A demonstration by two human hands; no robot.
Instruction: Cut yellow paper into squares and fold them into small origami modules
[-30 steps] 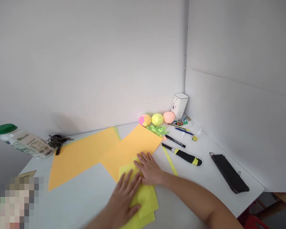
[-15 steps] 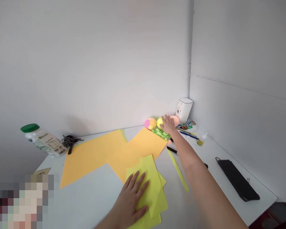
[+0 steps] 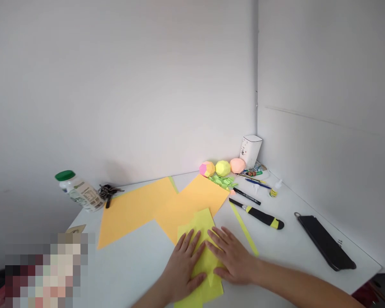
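Observation:
Both my hands lie flat on a stack of yellow paper sheets (image 3: 202, 222) near the front of the white table (image 3: 295, 252). My left hand (image 3: 183, 267) presses the stack's left side, fingers spread. Beside it, my right hand (image 3: 231, 255) rests on the right side, fingers stretched out and nothing held. Under the yellow stack lie two large orange sheets (image 3: 137, 209).
At the back corner stand three paper balls (image 3: 223, 168), green paper scraps (image 3: 223, 181) and a white box (image 3: 251, 150). A black-and-yellow utility knife (image 3: 259, 215), a marker (image 3: 247, 196), pens, a glue bottle (image 3: 273, 190), a black case (image 3: 326, 242), a thin yellow strip (image 3: 245, 229), keys (image 3: 108, 192) and a green-capped bottle (image 3: 78, 190) also lie about.
My right hand has pulled back from the paper balls at the far corner and come down flat on the yellow stack beside my left hand. The left hand stayed on the paper.

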